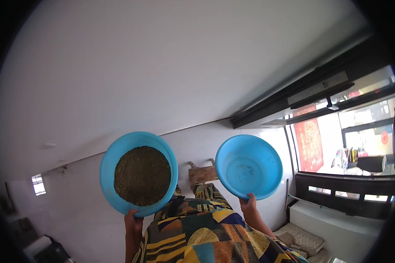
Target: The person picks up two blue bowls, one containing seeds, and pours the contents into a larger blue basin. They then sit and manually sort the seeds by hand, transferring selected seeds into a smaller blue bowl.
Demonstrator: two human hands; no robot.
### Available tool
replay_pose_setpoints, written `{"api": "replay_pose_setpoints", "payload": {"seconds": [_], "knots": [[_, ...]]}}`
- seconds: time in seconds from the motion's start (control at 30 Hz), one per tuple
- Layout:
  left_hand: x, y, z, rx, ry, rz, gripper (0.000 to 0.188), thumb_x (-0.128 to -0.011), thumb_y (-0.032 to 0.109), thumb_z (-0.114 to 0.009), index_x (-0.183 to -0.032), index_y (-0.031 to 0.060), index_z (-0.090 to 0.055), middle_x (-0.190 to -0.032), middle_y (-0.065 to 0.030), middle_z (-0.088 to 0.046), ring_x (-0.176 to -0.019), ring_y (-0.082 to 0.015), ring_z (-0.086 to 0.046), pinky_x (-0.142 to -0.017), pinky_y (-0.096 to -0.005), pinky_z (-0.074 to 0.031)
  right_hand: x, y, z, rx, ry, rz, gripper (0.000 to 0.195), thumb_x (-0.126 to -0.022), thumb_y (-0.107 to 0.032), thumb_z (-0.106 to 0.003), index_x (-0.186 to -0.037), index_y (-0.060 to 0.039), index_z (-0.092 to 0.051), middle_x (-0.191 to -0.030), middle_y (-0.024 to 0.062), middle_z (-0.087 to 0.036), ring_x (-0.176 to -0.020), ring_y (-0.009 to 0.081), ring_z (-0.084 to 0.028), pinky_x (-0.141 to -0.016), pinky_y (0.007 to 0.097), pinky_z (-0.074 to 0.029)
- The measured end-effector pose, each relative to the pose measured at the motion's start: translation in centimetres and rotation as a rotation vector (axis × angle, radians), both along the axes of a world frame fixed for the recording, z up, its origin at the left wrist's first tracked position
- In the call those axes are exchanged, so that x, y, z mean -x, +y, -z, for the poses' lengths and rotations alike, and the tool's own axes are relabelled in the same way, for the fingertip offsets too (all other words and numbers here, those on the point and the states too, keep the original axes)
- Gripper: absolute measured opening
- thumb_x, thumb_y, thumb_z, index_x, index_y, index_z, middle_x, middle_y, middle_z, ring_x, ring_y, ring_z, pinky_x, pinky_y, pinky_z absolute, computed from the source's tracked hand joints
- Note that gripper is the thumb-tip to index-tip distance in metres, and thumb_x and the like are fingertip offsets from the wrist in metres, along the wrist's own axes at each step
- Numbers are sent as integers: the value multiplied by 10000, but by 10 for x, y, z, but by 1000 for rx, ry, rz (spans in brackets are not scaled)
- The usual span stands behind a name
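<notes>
My left hand [133, 218] grips the near rim of a blue plastic basin [107, 174], which holds a broad layer of dark brown grains or seeds [142, 176]. The near rim of a second blue plastic basin [249, 167] is pinched in my right hand [249, 203]. This second basin has only some dark specks on its bottom. The two basins are held apart, one on each side in front of my patterned clothing [197, 230]. My fingers under the rims are partly hidden.
A small wooden stool [200, 174] stands on the pale tiled floor [191, 141] between the basins, partly behind the right one. A white wall [135, 65] rises ahead. At the right are a dark-framed window [345, 177] and a patterned cushion [299, 236].
</notes>
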State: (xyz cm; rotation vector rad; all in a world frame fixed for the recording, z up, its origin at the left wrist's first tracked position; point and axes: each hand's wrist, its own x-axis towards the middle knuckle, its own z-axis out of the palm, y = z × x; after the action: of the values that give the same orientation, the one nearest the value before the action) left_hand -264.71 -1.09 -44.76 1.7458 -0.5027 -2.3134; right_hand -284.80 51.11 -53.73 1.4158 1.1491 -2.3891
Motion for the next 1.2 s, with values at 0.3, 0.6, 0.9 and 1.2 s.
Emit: {"api": "replay_pose_setpoints", "payload": {"seconds": [0.3,0.6,0.9,1.2], "knots": [[51,41,-23,-35,-16,166,454,-730,-3,-482,-1183,-12,-455,-1174,-137,-509,-1134,-320,-484,-1014,-454,-378,-6,42,24,-79,-192,28,431,-787,-61,-513,-1199,-18,-395,-1175,169,-489,-1049,352,-551,-857,509,-510],[52,6,-6,-28,-133,482,305,-758,50,-507,-1058,2,-514,-1088,-110,-531,-1024,-276,-530,-889,-439,-440,-36,-9,-3,-219,-298,-1,427,-786,-43,-524,-1186,5,-384,-1131,188,-492,-990,365,-577,-807,528,-531],[28,-73,7,-25,-56,501,209,-770,15,-542,-977,11,-515,-924,-70,-526,-902,-243,-556,-792,-427,-470,-59,-106,-34,-254,-250,10,489,-785,-47,-518,-1246,-12,-361,-1221,174,-448,-1070,380,-526,-852,531,-505],[2,-95,29,-17,-38,308,290,-770,5,-545,-1049,18,-469,-972,-89,-485,-942,-264,-524,-843,-452,-443,-57,-123,-31,-260,-302,-86,487,-786,-68,-523,-1244,-5,-370,-1208,163,-451,-1071,349,-521,-872,502,-494]]}}
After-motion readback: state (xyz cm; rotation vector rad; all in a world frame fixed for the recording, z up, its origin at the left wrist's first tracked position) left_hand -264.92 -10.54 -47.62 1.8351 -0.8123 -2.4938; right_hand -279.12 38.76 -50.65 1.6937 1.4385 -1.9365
